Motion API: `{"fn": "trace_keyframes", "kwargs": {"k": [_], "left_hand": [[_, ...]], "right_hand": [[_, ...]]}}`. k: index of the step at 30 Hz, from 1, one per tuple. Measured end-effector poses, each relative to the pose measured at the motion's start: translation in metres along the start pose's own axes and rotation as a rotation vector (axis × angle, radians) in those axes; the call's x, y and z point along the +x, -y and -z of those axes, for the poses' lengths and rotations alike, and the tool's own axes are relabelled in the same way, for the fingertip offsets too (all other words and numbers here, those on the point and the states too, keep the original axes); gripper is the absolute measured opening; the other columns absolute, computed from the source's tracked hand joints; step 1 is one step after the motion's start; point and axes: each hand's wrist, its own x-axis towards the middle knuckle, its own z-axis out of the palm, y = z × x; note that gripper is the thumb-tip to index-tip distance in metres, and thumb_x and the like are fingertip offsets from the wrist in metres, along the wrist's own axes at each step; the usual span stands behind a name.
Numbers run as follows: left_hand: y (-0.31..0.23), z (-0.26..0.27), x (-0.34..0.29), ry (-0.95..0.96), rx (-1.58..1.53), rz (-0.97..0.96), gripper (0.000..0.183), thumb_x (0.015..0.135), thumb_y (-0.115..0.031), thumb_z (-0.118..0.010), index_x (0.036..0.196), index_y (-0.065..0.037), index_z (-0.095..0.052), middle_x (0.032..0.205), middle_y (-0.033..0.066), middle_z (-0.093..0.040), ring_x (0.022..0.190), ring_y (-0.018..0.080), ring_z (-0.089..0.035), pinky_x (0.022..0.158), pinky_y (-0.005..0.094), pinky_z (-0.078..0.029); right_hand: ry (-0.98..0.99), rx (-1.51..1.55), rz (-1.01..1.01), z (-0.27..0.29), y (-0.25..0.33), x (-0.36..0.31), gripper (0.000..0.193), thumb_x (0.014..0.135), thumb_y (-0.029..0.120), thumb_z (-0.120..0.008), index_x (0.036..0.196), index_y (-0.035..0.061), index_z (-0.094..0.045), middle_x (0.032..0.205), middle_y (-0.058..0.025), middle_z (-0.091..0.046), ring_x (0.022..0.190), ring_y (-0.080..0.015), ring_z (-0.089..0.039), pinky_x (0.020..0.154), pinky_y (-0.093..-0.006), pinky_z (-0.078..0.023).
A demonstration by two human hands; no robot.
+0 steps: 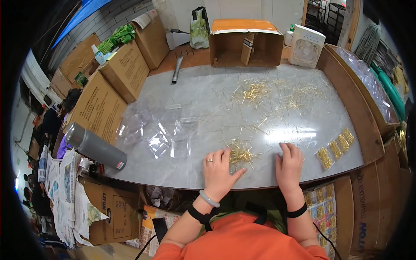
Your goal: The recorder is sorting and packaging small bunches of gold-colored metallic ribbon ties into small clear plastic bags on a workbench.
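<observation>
My left hand [219, 172] lies at the near edge of the table, fingers stretched and thumb apart. Its fingers rest beside a small heap of thin gold-coloured wire pieces [241, 154], at the heap's left side. To the right of that heap, my right hand [289, 168] is lowered to the tabletop with its fingers bent and its thumb apart; I see nothing in it. Farther back are a larger heap of gold wire pieces [253, 93] and a loose scatter [297, 97]. At the right lie several small clear bags filled with gold pieces [336, 149].
Clear plastic bags [160, 134] spread over the table's left part. A grey bottle [97, 147] stands at the left edge beside cardboard boxes [102, 102]. Toward the back are a grey tube [177, 70], an open carton [225, 47] and a white fan [307, 47]. Cardboard [353, 102] borders the right side.
</observation>
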Motion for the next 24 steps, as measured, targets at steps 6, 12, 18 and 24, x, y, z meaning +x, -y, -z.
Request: {"fn": "trace_keyframes", "kwargs": {"k": [6,12,18,24], "left_hand": [[0.024,-0.005,-0.011,0.02,-0.245,-0.118,0.063,0.083,-0.014,-0.077,0.141,-0.003,-0.054,0.139,0.0171,-0.056,0.124,0.039,-0.052,0.106,0.0462,-0.042],[0.03,0.009,-0.019,-0.003,-0.203,-0.026,0.078,0.077,-0.02,-0.085,0.144,-0.001,-0.05,0.142,0.0224,-0.052,0.133,0.0413,-0.046,0.111,0.0478,-0.038],[0.039,0.008,-0.024,0.065,-0.171,-0.071,0.083,0.073,-0.024,-0.088,0.143,0.0,-0.051,0.136,0.021,-0.056,0.127,0.04,-0.047,0.111,0.0488,-0.036],[0.043,0.002,-0.01,0.124,-0.293,-0.221,0.071,0.079,-0.02,-0.084,0.14,-0.002,-0.053,0.129,0.02,-0.058,0.122,0.0407,-0.051,0.106,0.0471,-0.043]], "right_hand": [[0.119,0.129,0.357,-0.008,0.052,0.007,0.038,0.084,0.007,-0.073,0.121,0.0051,-0.064,0.115,-0.0158,-0.064,0.113,-0.0375,-0.058,0.102,-0.0487,-0.044],[0.081,0.515,0.226,-0.023,0.044,0.0,0.036,0.08,-0.006,-0.065,0.114,0.0064,-0.064,0.106,-0.013,-0.063,0.107,-0.0347,-0.059,0.098,-0.0491,-0.045],[0.125,0.137,0.116,-0.001,0.046,-0.013,0.059,0.084,0.034,-0.072,0.131,0.0019,-0.056,0.127,-0.0171,-0.058,0.121,-0.0377,-0.051,0.105,-0.0498,-0.036],[0.288,0.453,0.352,-0.032,0.042,0.001,0.045,0.086,0.013,-0.071,0.127,0.0016,-0.058,0.117,-0.0165,-0.064,0.109,-0.038,-0.059,0.095,-0.0476,-0.046]]}}
